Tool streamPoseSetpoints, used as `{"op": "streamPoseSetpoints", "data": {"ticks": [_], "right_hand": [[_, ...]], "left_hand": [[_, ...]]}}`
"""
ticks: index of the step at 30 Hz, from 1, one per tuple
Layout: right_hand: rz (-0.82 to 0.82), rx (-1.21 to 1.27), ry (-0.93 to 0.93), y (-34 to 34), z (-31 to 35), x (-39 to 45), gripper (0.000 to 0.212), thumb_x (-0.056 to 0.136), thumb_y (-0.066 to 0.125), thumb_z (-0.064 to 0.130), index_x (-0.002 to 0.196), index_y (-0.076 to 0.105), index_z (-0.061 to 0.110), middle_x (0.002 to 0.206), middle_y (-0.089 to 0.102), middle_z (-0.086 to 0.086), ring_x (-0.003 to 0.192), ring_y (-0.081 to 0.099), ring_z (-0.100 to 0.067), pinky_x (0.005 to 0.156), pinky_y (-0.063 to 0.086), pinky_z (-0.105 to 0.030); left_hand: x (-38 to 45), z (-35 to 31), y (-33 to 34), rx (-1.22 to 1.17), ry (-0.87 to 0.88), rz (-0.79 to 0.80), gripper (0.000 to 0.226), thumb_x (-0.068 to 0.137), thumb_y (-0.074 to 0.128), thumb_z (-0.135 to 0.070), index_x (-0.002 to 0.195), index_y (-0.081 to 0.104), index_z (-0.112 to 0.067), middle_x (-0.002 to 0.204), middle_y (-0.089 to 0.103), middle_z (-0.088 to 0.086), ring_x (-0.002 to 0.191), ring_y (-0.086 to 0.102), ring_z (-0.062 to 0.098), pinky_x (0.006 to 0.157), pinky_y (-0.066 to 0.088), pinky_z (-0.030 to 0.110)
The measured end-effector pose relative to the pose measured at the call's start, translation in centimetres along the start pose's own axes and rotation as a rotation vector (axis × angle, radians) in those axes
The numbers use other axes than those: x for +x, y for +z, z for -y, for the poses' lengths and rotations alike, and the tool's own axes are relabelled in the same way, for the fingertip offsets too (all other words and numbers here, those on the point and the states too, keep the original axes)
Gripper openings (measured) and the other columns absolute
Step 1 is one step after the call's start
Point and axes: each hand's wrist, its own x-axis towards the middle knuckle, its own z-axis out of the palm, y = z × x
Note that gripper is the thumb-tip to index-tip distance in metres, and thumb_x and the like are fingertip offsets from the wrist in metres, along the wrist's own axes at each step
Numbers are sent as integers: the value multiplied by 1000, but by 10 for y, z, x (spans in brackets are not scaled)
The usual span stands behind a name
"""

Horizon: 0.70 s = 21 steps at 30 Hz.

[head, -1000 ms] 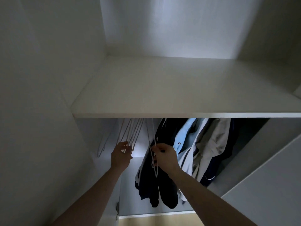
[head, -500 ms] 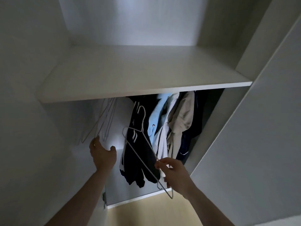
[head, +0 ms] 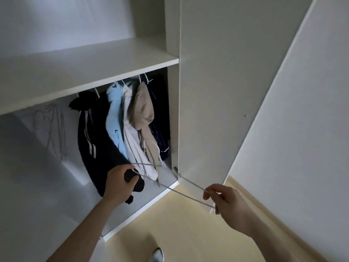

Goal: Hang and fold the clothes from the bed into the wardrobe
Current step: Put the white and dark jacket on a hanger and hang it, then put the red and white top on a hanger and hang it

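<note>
Item: one wire hanger [head: 181, 190], white, thin, bare of any garment, held outside the wardrobe [head: 207, 72] and slanting from low right up toward the opening. Right hand [head: 229, 204], nearest the camera, was closed in a pinch grip on the hanger's lower corner; left hand [head: 118, 183], further in, had its grip curled round the hanger's other end, in front of the hem of a dark striped garment [head: 90, 140] (whether it also touched the cloth could not be told). Below both, pale yellow floor [head: 188, 233] and the toe of a light shoe [head: 157, 255]. Beyond the hands, under the shelf [head: 85, 69]: several pieces already on hangers, packed touching, from left the dark striped garment, a light blue top [head: 114, 118], a white top [head: 132, 142], a beige hooded top [head: 144, 108] and another dark piece against the right wall. To their left, a cluster of spare wire hangers [head: 54, 127], faint and blurred. The shelf above carried nothing visible. Progress, as a judgement: part done, several clothes hung; the hanger in hand appeared meant for a further garment, and the bed and whatever remained on it were out of view, so the amount left could not be reckoned. No folded clothes were seen.
</note>
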Motion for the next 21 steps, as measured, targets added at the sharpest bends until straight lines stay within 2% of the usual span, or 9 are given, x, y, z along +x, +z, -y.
{"op": "streamPoseSetpoints", "data": {"ticks": [4, 7, 9, 11, 12, 14, 16, 18, 21], "right_hand": [[-103, 15, 69, -44, -38, -61, 30, 106, 50, 28, 84, 70, 30, 69, 61, 6, 60, 60, -7, 54, 41, -12], [-225, -4, 110, -71, -64, -107, 30, 105, 52, 24, 82, 69, 31, 75, 65, 14, 60, 61, -7, 55, 43, -15], [-319, 4, 160, -81, -84, -141, 29, 105, 53, 22, 84, 69, 32, 75, 65, 18, 61, 59, -8, 57, 43, -21], [-434, 26, 229, -85, -101, -170, 26, 104, 53, 24, 86, 71, 32, 71, 66, 12, 59, 58, -6, 56, 43, -23], [-511, 31, 268, -87, -111, -187, 26, 104, 54, 25, 87, 71, 33, 67, 65, 10, 57, 56, -4, 54, 42, -20], [-637, 34, 312, -90, -128, -213, 28, 102, 57, 24, 84, 72, 38, 66, 67, 15, 57, 59, -3, 53, 41, -15], [-722, 38, 377, -88, -145, -244, 30, 101, 60, 22, 82, 74, 39, 77, 72, 22, 66, 65, -3, 57, 44, -12], [-792, 55, 439, -83, -164, -281, 30, 101, 62, 18, 82, 75, 38, 87, 75, 23, 72, 67, -2, 62, 46, -11], [-904, 103, 521, -79, -188, -336, 28, 100, 64, 18, 83, 76, 37, 89, 76, 19, 76, 69, -3, 68, 50, -14]], "left_hand": [[-16, -45, 39, -89, -1, 130, 62, 87, 81, -23, 141, 52, -16, 139, 56, 2, 130, 49, 21, 112, 42, 41], [-14, -89, 72, -132, 107, 230, 63, 90, 78, -21, 145, 48, -20, 139, 48, -9, 129, 45, 12, 111, 39, 36], [-10, -121, 98, -125, 207, 323, 40, 92, 76, -21, 128, 62, -23, 129, 57, -11, 117, 54, 10, 103, 46, 36], [-5, -155, 121, -150, 219, 472, 8, 93, 75, -23, 99, 72, -27, 108, 73, -9, 102, 67, 12, 92, 53, 33], [-7, -175, 136, -157, 221, 560, 4, 92, 77, -26, 89, 74, -26, 97, 77, -8, 96, 71, 12, 86, 55, 31], [-16, -202, 159, -152, 231, 646, 16, 82, 75, -41, 79, 75, -25, 83, 77, -9, 85, 72, 13, 78, 55, 33], [-38, -225, 179, -131, 271, 695, 22, 72, 67, -52, 75, 75, -31, 73, 74, -11, 75, 69, 12, 72, 51, 33], [-65, -245, 198, -125, 305, 756, 28, 68, 66, -57, 73, 73, -30, 68, 72, -9, 65, 65, 8, 66, 48, 30], [-108, -281, 227, -140, 346, 854, 36, 67, 69, -55, 71, 71, -19, 64, 68, -2, 54, 55, 4, 60, 43, 28]]}}
